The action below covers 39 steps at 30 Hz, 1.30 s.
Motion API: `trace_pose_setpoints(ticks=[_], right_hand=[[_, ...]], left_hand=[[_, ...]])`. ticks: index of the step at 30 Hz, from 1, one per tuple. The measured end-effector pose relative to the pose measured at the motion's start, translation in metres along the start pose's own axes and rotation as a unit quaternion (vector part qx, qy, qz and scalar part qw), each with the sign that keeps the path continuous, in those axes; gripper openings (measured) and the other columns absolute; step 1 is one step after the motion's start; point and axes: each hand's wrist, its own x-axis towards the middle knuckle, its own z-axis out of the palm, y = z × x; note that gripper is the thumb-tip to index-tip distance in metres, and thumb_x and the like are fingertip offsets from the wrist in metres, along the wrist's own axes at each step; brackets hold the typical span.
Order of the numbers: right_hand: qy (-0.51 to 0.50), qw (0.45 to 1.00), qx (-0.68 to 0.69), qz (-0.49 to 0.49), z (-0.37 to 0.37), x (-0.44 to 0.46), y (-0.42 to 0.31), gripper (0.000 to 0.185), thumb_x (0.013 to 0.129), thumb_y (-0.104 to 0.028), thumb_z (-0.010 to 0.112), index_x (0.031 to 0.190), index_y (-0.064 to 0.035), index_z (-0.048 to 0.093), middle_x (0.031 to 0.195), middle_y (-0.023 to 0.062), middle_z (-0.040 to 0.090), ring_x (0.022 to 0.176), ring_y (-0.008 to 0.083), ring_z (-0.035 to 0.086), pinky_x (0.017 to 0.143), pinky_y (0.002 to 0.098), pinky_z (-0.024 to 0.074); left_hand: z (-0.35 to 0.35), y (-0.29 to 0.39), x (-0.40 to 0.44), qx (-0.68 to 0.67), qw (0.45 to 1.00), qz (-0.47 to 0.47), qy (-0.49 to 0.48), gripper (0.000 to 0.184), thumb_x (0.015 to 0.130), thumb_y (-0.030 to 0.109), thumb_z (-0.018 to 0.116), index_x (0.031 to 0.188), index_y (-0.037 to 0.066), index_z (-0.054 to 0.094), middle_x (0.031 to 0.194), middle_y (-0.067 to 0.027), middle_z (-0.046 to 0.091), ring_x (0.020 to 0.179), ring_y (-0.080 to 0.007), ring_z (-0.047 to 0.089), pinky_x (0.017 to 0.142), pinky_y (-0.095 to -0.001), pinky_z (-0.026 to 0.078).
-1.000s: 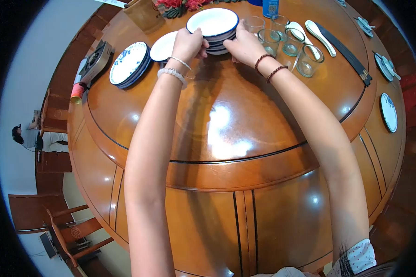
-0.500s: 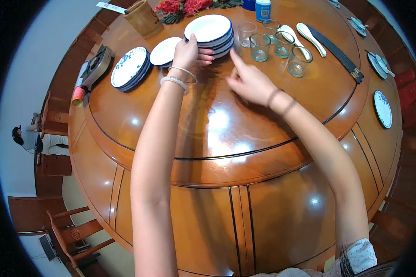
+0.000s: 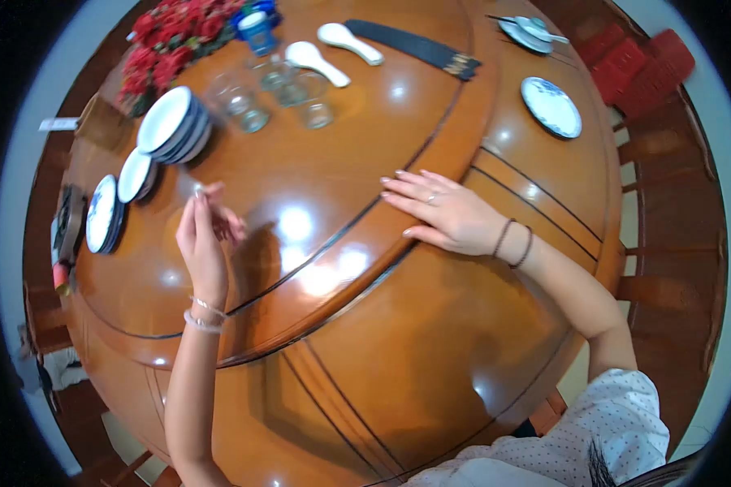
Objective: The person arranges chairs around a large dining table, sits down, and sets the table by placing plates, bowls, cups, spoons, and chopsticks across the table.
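Observation:
My left hand [image 3: 209,223] is raised over the round wooden turntable [image 3: 333,170], its fingers partly curled and apart, holding nothing. A stack of white bowls with blue rims [image 3: 170,126] stands beyond it, beside a smaller bowl stack [image 3: 136,176] and a stack of patterned plates [image 3: 104,214]. My right hand [image 3: 447,213] lies flat near the turntable's edge, fingers spread and empty. Several glasses [image 3: 317,112], slightly blurred, stand past the middle. Behind them are two white spoons [image 3: 318,65] and a bundle of dark chopsticks [image 3: 414,47].
Red flowers [image 3: 175,45] and a blue-labelled container [image 3: 256,34] are at the far side. A patterned plate [image 3: 551,107] lies on the outer table, with another place setting [image 3: 528,34] beyond. Red chairs [image 3: 633,69] stand at the right; a portable stove [image 3: 71,221] is at the left.
My left hand has let go of the bowl stack and drawn back. My right hand has moved right and down onto the turntable's edge. The view has swung to the right.

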Motion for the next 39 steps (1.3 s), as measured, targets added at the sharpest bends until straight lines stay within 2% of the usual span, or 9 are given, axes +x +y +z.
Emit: trace_pose_setpoints(ticks=[7, 10, 14, 16, 21, 23, 27, 32, 39], right_hand=[[0.0, 0.999, 0.027, -0.029, -0.009, -0.02, 0.045, 0.066, 0.076, -0.025, 0.061, 0.133, -0.0137, 0.03, 0.137, 0.0043, 0.031, 0.127, 0.0203, 0.027, 0.104, 0.0369, 0.0224], [0.058, 0.994, 0.076, -0.054, 0.0, -0.027, 0.064, 0.046, 0.069, -0.013, 0.062, 0.113, -0.0118, 0.05, 0.126, 0.0034, 0.044, 0.123, 0.019, 0.033, 0.103, 0.035, 0.025], [-0.141, 0.988, 0.057, -0.03, -0.024, -0.031, 0.08, 0.028, 0.077, -0.011, 0.05, 0.105, -0.0112, 0.054, 0.11, 0.0076, 0.053, 0.115, 0.0188, 0.04, 0.099, 0.0345, 0.0292], [0.191, 0.951, 0.241, 0.026, 0.046, -0.024, 0.096, 0.036, 0.081, -0.013, 0.045, 0.117, -0.01, 0.046, 0.117, 0.0134, 0.049, 0.112, 0.0246, 0.044, 0.096, 0.0347, 0.0333], [0.061, 0.993, 0.091, -0.037, -0.028, -0.083, 0.132, 0.034, 0.079, -0.008, 0.046, 0.113, -0.0061, 0.051, 0.115, 0.0111, 0.051, 0.109, 0.0248, 0.046, 0.097, 0.0361, 0.0339], [-0.015, 0.989, 0.141, -0.041, -0.064, -0.128, 0.162, 0.036, 0.075, -0.006, 0.051, 0.111, -0.0053, 0.051, 0.114, 0.0126, 0.051, 0.108, 0.0265, 0.046, 0.095, 0.0376, 0.0358], [0.162, 0.967, 0.145, 0.132, -0.12, -0.21, 0.236, 0.044, 0.069, -0.003, 0.057, 0.112, 0.0008, 0.049, 0.112, 0.0166, 0.052, 0.105, 0.0317, 0.049, 0.092, 0.0394, 0.0382], [0.21, 0.912, 0.082, 0.343, -0.108, -0.26, 0.307, 0.061, 0.082, -0.011, 0.055, 0.131, 0.0053, 0.023, 0.137, 0.0216, 0.025, 0.128, 0.0318, 0.023, 0.106, 0.0367, 0.0188], [0.137, 0.915, 0.116, 0.362, -0.109, -0.246, 0.307, 0.054, 0.088, -0.017, 0.046, 0.132, 0.0034, 0.024, 0.137, 0.0186, 0.027, 0.128, 0.0282, 0.025, 0.106, 0.0429, 0.0141]], left_hand=[[0.136, 0.032, -0.019, 0.088, 0.961, 0.066, -0.252, 0.037, 0.094, 0.021, 0.035, 0.083, -0.004, 0.061, 0.062, -0.0048, 0.057, 0.054, -0.0087, 0.053, 0.051, -0.0209, 0.043], [0.203, 0.057, -0.016, 0.127, 0.939, 0.138, -0.29, 0.034, 0.092, 0.018, 0.036, 0.083, -0.002, 0.061, 0.061, -0.0077, 0.057, 0.054, -0.0123, 0.055, 0.053, -0.0237, 0.045], [0.287, 0.078, -0.003, 0.177, 0.919, 0.107, -0.334, 0.028, 0.09, 0.017, 0.04, 0.084, -0.002, 0.061, 0.065, -0.0101, 0.059, 0.059, -0.0171, 0.058, 0.056, -0.0259, 0.046], [0.33, 0.072, 0.01, 0.224, 0.905, 0.121, -0.34, 0.029, 0.091, 0.02, 0.041, 0.091, -0.004, 0.058, 0.071, -0.009, 0.059, 0.062, -0.015, 0.057, 0.056, -0.0246, 0.045], [0.421, 0.025, 0.049, 0.258, 0.911, 0.024, -0.321, 0.042, 0.089, 0.029, 0.047, 0.112, -0.006, 0.044, 0.088, -0.0116, 0.06, 0.071, -0.0163, 0.06, 0.057, -0.0254, 0.048], [0.453, 0.008, 0.063, 0.154, 0.942, -0.184, -0.235, 0.051, 0.086, 0.032, 0.051, 0.115, -0.007, 0.038, 0.085, -0.0195, 0.06, 0.065, -0.0232, 0.061, 0.051, -0.0306, 0.051], [0.495, -0.014, 0.087, 0.028, 0.9, -0.355, -0.25, 0.048, 0.089, 0.035, 0.044, 0.11, -0.008, 0.036, 0.075, -0.021, 0.058, 0.053, -0.0273, 0.061, 0.043, -0.0344, 0.052], [0.521, -0.013, 0.079, 0.093, 0.934, -0.248, -0.239, 0.033, 0.089, 0.018, 0.046, 0.106, -0.007, 0.031, 0.066, -0.0158, 0.058, 0.05, -0.02, 0.061, 0.04, -0.0286, 0.052], [0.508, -0.008, 0.065, -0.001, 0.959, -0.186, -0.214, 0.025, 0.089, 0.011, 0.042, 0.104, -0.003, 0.028, 0.062, -0.0125, 0.055, 0.044, -0.0172, 0.057, 0.036, -0.0278, 0.049]])
